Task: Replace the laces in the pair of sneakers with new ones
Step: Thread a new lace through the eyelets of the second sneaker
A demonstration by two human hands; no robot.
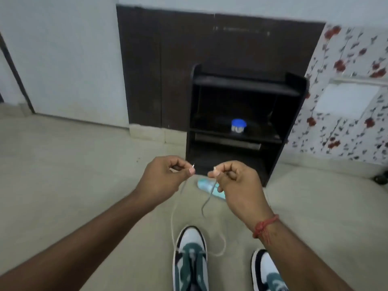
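Observation:
Two white, green and black sneakers stand on the floor at the bottom of the head view, the left sneaker (190, 259) and the right sneaker (267, 271), the latter partly hidden by my right forearm. A pale lace (172, 219) runs up from the left sneaker's front eyelets in two strands. My left hand (162, 177) pinches one lace tip between thumb and finger. My right hand (235, 181) pinches the other tip. Both hands are raised above the sneakers, tips close together but apart.
A black shelf unit (243, 122) stands ahead against a dark wall panel, with a blue-lidded jar (238, 126) on its middle shelf. A light blue object (210, 189) lies on the floor in front of it. Flowered fabric (346, 91) is at the right.

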